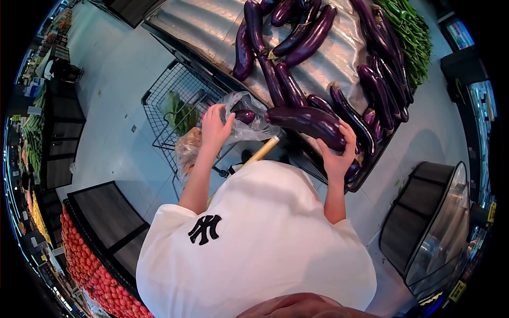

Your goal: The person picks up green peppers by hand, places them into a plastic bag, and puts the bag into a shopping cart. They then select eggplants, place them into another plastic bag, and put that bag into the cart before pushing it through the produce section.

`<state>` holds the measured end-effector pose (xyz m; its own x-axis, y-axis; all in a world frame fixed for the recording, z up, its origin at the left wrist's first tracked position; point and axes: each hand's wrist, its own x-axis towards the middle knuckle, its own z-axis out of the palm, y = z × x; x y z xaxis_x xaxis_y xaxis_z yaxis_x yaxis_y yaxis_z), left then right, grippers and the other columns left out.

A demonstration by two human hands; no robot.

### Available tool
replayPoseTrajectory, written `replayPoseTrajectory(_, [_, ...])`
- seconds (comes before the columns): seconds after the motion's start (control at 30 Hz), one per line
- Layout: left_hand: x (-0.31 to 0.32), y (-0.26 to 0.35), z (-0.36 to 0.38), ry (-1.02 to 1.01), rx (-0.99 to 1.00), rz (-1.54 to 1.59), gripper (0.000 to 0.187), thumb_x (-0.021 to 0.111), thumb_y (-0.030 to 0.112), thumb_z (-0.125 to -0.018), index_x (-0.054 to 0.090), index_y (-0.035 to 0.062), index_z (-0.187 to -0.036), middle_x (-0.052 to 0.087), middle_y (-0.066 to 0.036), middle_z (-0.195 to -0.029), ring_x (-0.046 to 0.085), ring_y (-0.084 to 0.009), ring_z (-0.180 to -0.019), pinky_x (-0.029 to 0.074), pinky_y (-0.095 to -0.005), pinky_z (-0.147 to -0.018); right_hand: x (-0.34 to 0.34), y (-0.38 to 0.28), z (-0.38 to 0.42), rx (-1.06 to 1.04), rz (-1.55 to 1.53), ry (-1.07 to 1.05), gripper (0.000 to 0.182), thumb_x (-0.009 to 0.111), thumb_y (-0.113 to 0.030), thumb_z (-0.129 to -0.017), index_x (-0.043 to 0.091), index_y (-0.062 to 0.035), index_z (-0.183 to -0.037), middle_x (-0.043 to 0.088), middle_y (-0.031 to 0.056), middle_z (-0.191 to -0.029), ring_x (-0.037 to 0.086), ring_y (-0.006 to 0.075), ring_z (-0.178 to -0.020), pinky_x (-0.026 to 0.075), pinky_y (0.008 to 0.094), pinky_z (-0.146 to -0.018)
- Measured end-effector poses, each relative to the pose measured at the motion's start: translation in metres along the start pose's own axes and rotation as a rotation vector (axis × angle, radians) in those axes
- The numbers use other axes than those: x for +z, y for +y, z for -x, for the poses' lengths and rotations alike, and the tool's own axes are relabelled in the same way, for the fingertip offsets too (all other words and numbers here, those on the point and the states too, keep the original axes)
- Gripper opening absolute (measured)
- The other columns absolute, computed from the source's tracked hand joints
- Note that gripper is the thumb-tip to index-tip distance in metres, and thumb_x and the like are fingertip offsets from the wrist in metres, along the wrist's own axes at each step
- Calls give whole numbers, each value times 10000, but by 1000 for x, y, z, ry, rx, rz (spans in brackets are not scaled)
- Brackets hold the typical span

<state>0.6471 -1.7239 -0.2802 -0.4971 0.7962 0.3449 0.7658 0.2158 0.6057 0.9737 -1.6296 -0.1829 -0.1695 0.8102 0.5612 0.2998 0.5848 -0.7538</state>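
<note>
My right hand [340, 152] is closed around one end of a large purple eggplant [305, 121], which points left. Its other end is near the mouth of a see-through plastic bag [254, 129]. My left hand [216, 127] grips that bag at its left side, thumb and fingers bent around the plastic. Inside the bag lies another eggplant [244, 116], partly hidden by folds. Many more eggplants [313, 40] are spread over the silver, wavy display surface [204, 26] in front of me.
A wire shopping cart [154, 100] stands left of the display, with leafy greens [179, 114] and a bagged brownish item [189, 146] in it. Green peppers or beans [405, 37] are heaped at the far right. Tomatoes [101, 275] fill a stand at lower left.
</note>
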Motion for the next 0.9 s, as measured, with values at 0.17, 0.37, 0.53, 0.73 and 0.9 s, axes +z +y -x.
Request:
replayPoseTrajectory(0.17, [-18, 66, 1, -339, -186, 1097, 793, 743, 313, -884, 314, 44, -1494, 491, -157, -1445, 470, -265, -1332, 355, -395, -1126, -11, -1, 5, 133, -424, 101, 708, 849, 15, -689, 473, -60, -1284, 501, 173, -1374, 510, 257, -1258, 422, 384, -1080])
replayPoseTrajectory(0.37, [-19, 111, 3, -251, -417, 1750, 485, 674, 223, -933, 466, 62, -1341, 543, -183, -1386, 571, -278, -1239, 484, -420, -1036, -2, -29, 6, 53, -492, -240, 785, 785, 49, -752, 393, -80, -1421, 370, 204, -1484, 437, 278, -1338, 444, 371, -1063])
replayPoseTrajectory(0.53, [-28, 99, 0, -268, -542, 1701, 456, 637, 191, -952, 448, 55, -1345, 548, -167, -1383, 581, -270, -1225, 502, -422, -1018, -7, -30, 10, 183, -487, -360, 625, 722, 31, -822, 446, -27, -1380, 491, 196, -1385, 547, 277, -1230, 483, 357, -1003])
replayPoseTrajectory(0.73, [-29, 123, 5, -377, -378, 1746, 496, 689, 230, -917, 463, 65, -1326, 567, -115, -1296, 583, -324, -1217, 511, -450, -1001, -6, 9, 20, 902, -673, -391, 621, 373, -562, -1022, 584, 15, -1110, 687, 122, -748, 638, 192, -518, 486, 272, -422])
replayPoseTrajectory(0.9, [-23, 123, 9, -400, -391, 1640, 573, 713, 269, -907, 419, 55, -1350, 583, -136, -1258, 613, -314, -1157, 511, -441, -991, -12, 19, 34, 966, -944, -693, 769, 376, -670, -965, 611, 46, -1117, 697, 151, -743, 659, 202, -552, 496, 281, -446])
